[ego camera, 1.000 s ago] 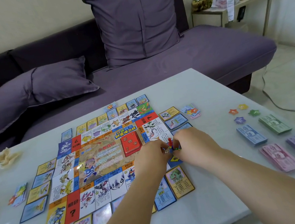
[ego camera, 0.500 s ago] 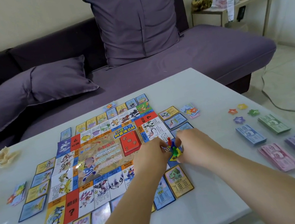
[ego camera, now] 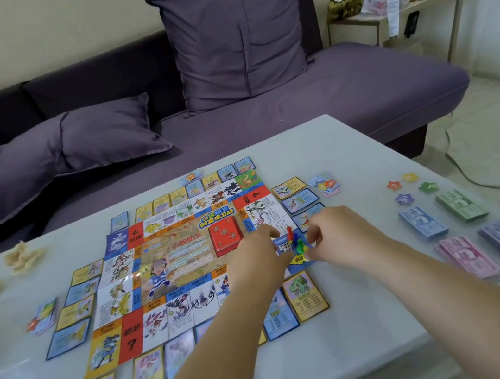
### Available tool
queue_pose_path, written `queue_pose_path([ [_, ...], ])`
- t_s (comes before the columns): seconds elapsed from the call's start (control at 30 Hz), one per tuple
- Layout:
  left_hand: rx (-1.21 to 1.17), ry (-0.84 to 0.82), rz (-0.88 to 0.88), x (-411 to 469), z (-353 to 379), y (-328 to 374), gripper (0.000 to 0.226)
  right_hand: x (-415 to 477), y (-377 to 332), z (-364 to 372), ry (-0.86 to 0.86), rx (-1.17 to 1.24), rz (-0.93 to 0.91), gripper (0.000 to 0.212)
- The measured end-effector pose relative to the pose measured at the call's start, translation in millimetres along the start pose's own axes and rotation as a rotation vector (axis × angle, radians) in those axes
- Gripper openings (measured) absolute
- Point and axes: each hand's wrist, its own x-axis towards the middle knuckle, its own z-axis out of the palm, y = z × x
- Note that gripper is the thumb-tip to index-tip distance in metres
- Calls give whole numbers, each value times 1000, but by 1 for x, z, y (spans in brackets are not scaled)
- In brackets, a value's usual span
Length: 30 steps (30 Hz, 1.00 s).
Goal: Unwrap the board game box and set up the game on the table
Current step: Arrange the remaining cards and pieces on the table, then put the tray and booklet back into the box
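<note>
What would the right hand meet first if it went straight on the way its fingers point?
Probably the coloured pawns just ahead of the right hand, though it may already touch them; the left hand lies beyond.

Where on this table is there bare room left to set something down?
Bare table lies at the far right, between the side cards and the star tokens. There is more nearer, between the green-creature card and the pink money stack, though the right forearm crosses it. Crowded: cards ring the board, and the left hand and right hand are at the pawns.
</note>
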Motion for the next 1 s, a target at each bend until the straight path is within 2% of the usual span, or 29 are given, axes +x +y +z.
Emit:
queue_pose_path([
  [0.2,-97,91,27,-43,-38,-16,24,-29,-35,-11,113,130,-104,11],
  [0.33,-135,134,-32,-85,-63,-40,17,-56,-80,-2,75,180,-221,12],
  [0.47,-153,219,-114,-127,-85,-74,18,-79,-130,9,26,174,-312,0],
  [0.57,-166,282,-174,-159,-99,-98,17,-93,-165,18,17,180,-384,6],
  [0.83,-250,431,-333,-228,-136,-178,18,-118,-254,50,-146,169,-516,6],
  [1.0,-188,455,-419,-250,-144,-239,23,-113,-295,83,-294,62,-596,7],
])
